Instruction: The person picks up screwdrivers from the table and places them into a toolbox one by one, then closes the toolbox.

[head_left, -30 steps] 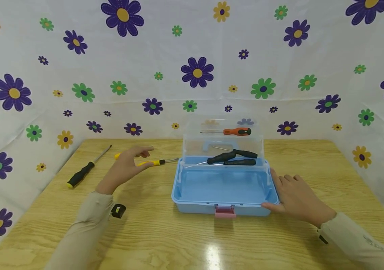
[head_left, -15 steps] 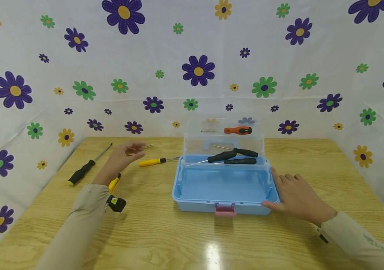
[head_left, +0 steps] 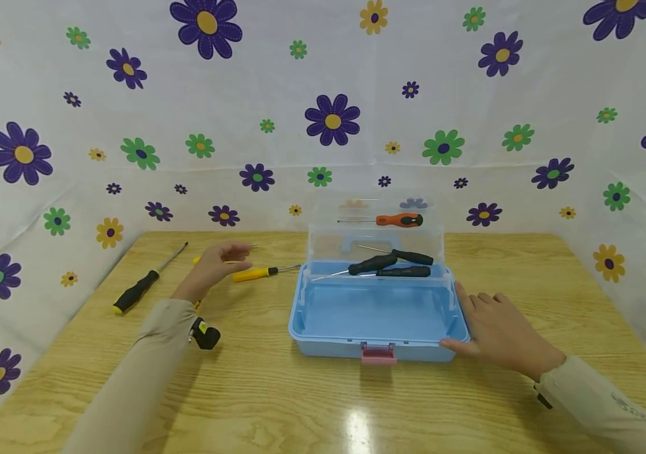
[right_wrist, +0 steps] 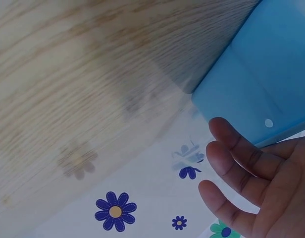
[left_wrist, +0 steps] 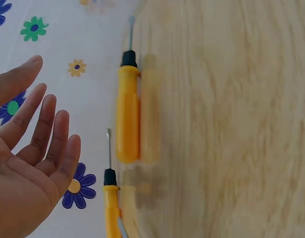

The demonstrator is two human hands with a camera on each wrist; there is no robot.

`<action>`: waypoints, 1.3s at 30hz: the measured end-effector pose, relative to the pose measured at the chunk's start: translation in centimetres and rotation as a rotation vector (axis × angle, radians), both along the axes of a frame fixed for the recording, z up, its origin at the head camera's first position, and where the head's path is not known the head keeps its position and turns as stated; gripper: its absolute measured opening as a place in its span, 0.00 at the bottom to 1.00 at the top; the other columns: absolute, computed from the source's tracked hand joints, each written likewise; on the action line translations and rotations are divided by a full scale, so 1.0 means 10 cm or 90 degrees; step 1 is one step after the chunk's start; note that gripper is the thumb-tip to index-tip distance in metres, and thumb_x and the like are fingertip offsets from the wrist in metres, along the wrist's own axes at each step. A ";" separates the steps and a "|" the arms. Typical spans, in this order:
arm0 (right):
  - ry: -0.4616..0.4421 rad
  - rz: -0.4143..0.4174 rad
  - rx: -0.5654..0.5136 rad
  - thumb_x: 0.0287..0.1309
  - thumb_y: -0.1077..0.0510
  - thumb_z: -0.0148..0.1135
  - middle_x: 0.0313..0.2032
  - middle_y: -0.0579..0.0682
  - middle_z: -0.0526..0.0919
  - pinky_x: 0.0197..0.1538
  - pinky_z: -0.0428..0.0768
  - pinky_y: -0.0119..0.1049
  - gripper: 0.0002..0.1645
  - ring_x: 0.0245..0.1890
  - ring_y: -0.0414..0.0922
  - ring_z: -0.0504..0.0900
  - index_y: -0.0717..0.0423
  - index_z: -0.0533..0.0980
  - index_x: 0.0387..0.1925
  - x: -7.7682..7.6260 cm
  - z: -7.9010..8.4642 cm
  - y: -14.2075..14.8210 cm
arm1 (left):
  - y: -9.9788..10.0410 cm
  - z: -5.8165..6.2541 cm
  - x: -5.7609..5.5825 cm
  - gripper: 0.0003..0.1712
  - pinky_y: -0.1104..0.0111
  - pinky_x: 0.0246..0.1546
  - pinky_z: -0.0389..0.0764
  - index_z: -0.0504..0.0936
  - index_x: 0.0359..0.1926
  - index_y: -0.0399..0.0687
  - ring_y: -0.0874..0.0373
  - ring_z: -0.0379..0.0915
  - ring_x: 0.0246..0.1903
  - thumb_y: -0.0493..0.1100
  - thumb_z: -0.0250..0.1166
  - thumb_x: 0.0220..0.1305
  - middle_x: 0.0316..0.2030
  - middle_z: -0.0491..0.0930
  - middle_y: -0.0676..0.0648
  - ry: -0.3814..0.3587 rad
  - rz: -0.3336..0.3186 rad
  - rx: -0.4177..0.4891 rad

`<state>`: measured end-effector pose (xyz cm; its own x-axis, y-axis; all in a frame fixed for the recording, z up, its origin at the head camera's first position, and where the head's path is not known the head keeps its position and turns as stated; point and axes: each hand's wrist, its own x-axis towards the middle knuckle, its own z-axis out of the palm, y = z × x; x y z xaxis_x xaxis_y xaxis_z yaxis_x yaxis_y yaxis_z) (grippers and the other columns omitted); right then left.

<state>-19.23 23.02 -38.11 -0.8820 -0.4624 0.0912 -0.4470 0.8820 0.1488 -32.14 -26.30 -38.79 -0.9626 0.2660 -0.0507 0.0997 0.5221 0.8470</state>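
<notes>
Fingers (left_wrist: 45, 116) apart, an empty left hand (head_left: 213, 268) hovers near yellow-handled screwdrivers (left_wrist: 127, 114) on the wooden surface (head_left: 255, 403); the right hand (head_left: 496, 332), fingers relaxed, rests against a blue toolbox (head_left: 323, 349), likely steadying it. Translucent trays (head_left: 323, 238), apparently raised to bare the base (head_left: 376, 315), hold black-handled screwdrivers (head_left: 374, 265) and an orange-handled screwdriver (head_left: 397, 220); a black-and-yellow screwdriver (head_left: 138, 291) lies farther left.

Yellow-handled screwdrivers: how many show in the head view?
3. One screwdriver between the left hand and blue toolbox; a second screwdriver mostly hidden behind that hand; a third screwdriver peeking by the left sleeve. Others may be hidden.
</notes>
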 end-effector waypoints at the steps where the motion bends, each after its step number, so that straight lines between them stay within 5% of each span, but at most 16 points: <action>1: 0.000 0.000 -0.001 0.50 0.21 0.48 0.46 0.64 0.81 0.45 0.76 0.52 0.63 0.44 0.55 0.81 0.74 0.60 0.64 0.00 0.00 0.00 | -0.01 -0.02 -0.02 0.30 0.48 0.64 0.64 0.67 0.63 0.38 0.41 0.63 0.62 0.46 0.61 0.64 0.62 0.68 0.34 -0.006 0.000 -0.007; 19: 0.003 0.001 -0.023 0.49 0.22 0.50 0.44 0.63 0.83 0.44 0.76 0.52 0.63 0.42 0.54 0.81 0.74 0.61 0.63 -0.01 -0.03 0.02 | -0.07 -0.21 -0.15 0.30 0.51 0.64 0.64 0.68 0.63 0.39 0.39 0.61 0.63 0.43 0.63 0.62 0.63 0.66 0.33 -0.072 -0.009 -0.059; 39: -0.019 -0.010 -0.016 0.49 0.21 0.49 0.47 0.63 0.82 0.47 0.75 0.53 0.64 0.45 0.55 0.80 0.73 0.60 0.64 -0.01 0.00 0.00 | -0.12 -0.35 -0.19 0.25 0.52 0.61 0.69 0.74 0.59 0.38 0.41 0.68 0.59 0.37 0.65 0.59 0.59 0.72 0.35 -0.067 -0.009 -0.134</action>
<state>-19.29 23.00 -38.11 -0.8917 -0.4463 0.0762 -0.4369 0.8924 0.1131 -34.07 -27.48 -42.24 -0.9453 0.2524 -0.2064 0.0254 0.6880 0.7252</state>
